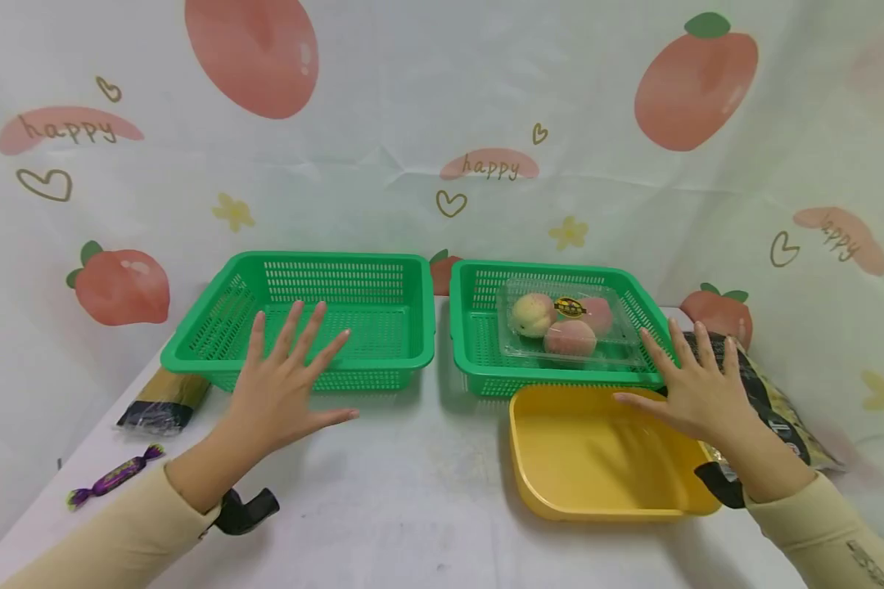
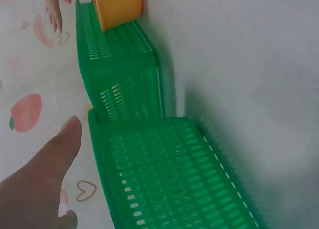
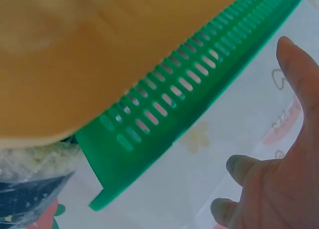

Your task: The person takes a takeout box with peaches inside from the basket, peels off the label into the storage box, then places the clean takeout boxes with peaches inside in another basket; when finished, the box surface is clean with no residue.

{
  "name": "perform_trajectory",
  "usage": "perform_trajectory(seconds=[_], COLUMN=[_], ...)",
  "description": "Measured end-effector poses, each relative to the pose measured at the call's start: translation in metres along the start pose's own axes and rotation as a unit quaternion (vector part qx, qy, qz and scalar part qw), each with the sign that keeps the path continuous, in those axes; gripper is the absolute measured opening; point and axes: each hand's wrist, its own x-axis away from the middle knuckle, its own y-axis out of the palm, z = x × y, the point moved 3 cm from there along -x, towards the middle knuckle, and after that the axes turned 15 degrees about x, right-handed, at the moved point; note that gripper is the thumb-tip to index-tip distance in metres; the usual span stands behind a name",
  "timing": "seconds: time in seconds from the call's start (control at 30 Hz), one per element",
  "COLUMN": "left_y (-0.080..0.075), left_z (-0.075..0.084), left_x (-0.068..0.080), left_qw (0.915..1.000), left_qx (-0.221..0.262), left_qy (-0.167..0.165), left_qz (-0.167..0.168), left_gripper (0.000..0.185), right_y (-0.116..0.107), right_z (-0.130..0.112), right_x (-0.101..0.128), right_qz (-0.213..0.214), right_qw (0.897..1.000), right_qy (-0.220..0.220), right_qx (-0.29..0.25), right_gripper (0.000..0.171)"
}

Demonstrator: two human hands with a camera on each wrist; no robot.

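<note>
— Two hands, what are they doing?
— Both spread flat, holding nothing. The left hand [image 1: 283, 384] hovers over the near rim of the left green basket [image 1: 412, 348]; the right hand [image 1: 696, 384] hangs over the far right corner of the yellow tray [image 1: 597, 499] on the desk [image 1: 412, 499].
— And farther back?
— The right green basket [image 1: 471, 352], just behind the tray, holds a clear box of peaches [image 1: 563, 327]. A wrapped candy [image 1: 114, 476] lies near left.
</note>
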Motion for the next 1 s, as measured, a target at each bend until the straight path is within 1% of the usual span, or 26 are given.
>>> perform_trajectory(seconds=[0.13, 0.27, 0.33, 0.43, 0.57, 0.67, 0.73, 0.8, 0.87, 0.9, 1.0], left_y=[0.003, 0.006, 0.008, 0.01, 0.012, 0.014, 0.015, 0.016, 0.015, 0.015, 0.015], left_z=[0.003, 0.007, 0.009, 0.014, 0.021, 0.028, 0.032, 0.036, 0.039, 0.04, 0.043], left_x=[-0.014, -0.025, -0.029, -0.037, -0.05, -0.06, -0.066, -0.071, -0.075, -0.077, -0.083], left_qw=[0.9999, 0.9999, 0.9998, 0.999, 0.9963, 0.994, 0.9928, 0.9921, 0.9919, 0.992, 0.9912], left_qx=[-0.006, -0.002, 0.002, 0.011, 0.04, 0.061, 0.071, 0.078, 0.081, 0.082, 0.09], left_qy=[0.012, 0.016, 0.013, -0.002, -0.03, -0.039, -0.038, -0.035, -0.033, -0.032, -0.033], left_qz=[0.006, 0.001, -0.013, -0.044, -0.07, -0.081, -0.088, -0.092, -0.092, -0.09, -0.091], left_gripper=[0.101, 0.101, 0.096, 0.087, 0.086, 0.083, 0.081, 0.08, 0.08, 0.079, 0.078], right_y=[-0.004, -0.006, -0.007, -0.007, -0.007, -0.006, -0.004, -0.003, -0.003, -0.003, -0.003], right_z=[0.004, 0.008, 0.01, 0.015, 0.023, 0.028, 0.03, 0.034, 0.038, 0.04, 0.046], right_x=[-0.012, -0.024, -0.029, -0.037, -0.047, -0.053, -0.056, -0.058, -0.061, -0.062, -0.07], right_qz=[-0.006, -0.045, -0.074, -0.11, -0.128, -0.135, -0.147, -0.164, -0.171, -0.172, -0.164], right_qw=[1.0, 0.998, 0.996, 0.99, 0.983, 0.976, 0.967, 0.957, 0.953, 0.953, 0.958], right_qy=[-0.001, -0.003, -0.004, -0.008, -0.025, -0.048, -0.066, -0.071, -0.075, -0.076, -0.076], right_qx=[-0.007, -0.036, -0.058, -0.092, -0.126, -0.164, -0.2, -0.227, -0.237, -0.238, -0.221], right_gripper=[0.1, 0.099, 0.099, 0.099, 0.101, 0.099, 0.097, 0.094, 0.091, 0.089, 0.082])
